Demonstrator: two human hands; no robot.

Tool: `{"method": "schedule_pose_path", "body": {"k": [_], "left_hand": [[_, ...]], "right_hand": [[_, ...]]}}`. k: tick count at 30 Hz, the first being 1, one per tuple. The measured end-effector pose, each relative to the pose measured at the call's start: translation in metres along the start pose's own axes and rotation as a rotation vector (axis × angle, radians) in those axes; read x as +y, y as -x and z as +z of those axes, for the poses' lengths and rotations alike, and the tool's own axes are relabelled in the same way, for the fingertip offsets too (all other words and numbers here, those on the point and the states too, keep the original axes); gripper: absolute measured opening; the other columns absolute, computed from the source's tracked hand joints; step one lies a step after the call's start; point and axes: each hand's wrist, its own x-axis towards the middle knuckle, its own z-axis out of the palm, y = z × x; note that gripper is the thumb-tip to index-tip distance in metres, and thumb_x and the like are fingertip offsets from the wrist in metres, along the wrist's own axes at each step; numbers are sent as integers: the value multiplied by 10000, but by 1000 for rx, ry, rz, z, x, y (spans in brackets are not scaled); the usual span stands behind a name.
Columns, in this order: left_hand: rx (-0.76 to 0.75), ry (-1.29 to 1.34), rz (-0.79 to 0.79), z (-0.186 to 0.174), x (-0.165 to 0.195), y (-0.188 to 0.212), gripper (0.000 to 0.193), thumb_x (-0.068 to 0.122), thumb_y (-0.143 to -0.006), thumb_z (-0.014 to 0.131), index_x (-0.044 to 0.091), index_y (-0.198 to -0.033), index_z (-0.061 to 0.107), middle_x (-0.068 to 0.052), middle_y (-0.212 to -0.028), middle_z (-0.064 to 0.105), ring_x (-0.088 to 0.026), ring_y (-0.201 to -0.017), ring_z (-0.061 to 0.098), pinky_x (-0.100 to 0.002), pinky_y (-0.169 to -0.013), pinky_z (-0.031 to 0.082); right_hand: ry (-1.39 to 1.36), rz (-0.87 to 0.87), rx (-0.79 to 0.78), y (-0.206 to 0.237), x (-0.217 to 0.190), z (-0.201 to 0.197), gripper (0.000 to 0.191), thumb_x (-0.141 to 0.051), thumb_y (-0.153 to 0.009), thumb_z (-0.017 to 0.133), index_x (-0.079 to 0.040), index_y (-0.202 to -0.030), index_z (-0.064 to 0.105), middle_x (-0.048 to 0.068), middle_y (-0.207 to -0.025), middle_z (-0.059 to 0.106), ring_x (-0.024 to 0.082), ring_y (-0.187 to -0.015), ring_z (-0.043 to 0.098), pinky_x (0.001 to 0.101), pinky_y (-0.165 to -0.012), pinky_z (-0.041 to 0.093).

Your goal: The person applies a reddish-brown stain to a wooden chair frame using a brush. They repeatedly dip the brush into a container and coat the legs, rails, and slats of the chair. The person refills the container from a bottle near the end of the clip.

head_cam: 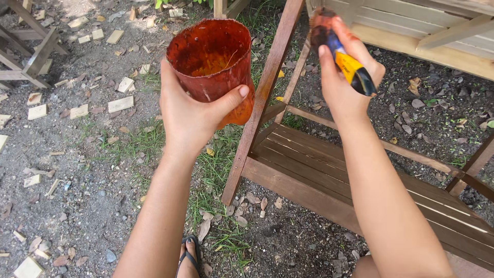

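My left hand (pixel 193 110) grips a cut-open plastic container (pixel 211 59), stained red-brown inside and out, held upright at chest height. My right hand (pixel 345 82) is closed around a paintbrush (pixel 347 64) with a yellow and dark blue handle; its stain-soaked bristles point up and away, near the top of the frame. Between and below both hands lies a brown stained wooden chair (pixel 309 170), tipped on its side on the ground, one leg running up between the container and the brush.
Gravel ground with patches of grass, dry leaves and several small wood offcuts (pixel 121 104) at left. An unstained pale wooden piece (pixel 437 36) stands at top right, more wooden frames (pixel 31 46) at top left. My sandalled foot (pixel 189 255) shows below.
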Motion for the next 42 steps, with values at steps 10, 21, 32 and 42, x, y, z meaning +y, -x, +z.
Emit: {"method": "schedule_pose_path", "body": {"k": [10, 21, 32, 42], "left_hand": [[-219, -53, -84, 122, 45, 37, 1028, 319, -554, 969, 10, -1406, 485, -170, -1289, 683, -289, -1222, 680, -403, -1036, 533], [-394, -76, -129, 269, 102, 121, 1101, 336, -551, 969, -1, -1448, 427, -179, -1346, 611, -318, -1250, 632, -415, -1030, 524], [-253, -176, -240, 228, 101, 97, 1045, 296, -551, 964, 3, -1401, 431, -159, -1331, 603, -296, -1257, 622, -398, -1047, 498], [-155, -132, -264, 151, 37, 82, 1031, 177, -475, 964, -17, -1354, 462, -165, -1241, 676, -271, -1193, 695, -395, -1027, 530]], "right_hand": [[-17, 357, 74, 79, 18, -148, 463, 6, -909, 773, -16, -1357, 660, 137, -1316, 692, 160, -1200, 654, 293, -1065, 516], [-195, 573, 196, 40, -2, -292, 611, -25, -838, 765, -74, -1422, 594, 80, -1338, 650, 114, -1056, 634, 270, -879, 538], [-793, 1031, 238, -24, 21, -154, 557, -42, -786, 819, -104, -1307, 631, 84, -1108, 730, 188, -810, 744, 307, -654, 648], [-1201, 965, 506, -106, 35, -9, 518, -73, -858, 750, -178, -1320, 540, 96, -1133, 694, 244, -851, 756, 321, -708, 622]]}}
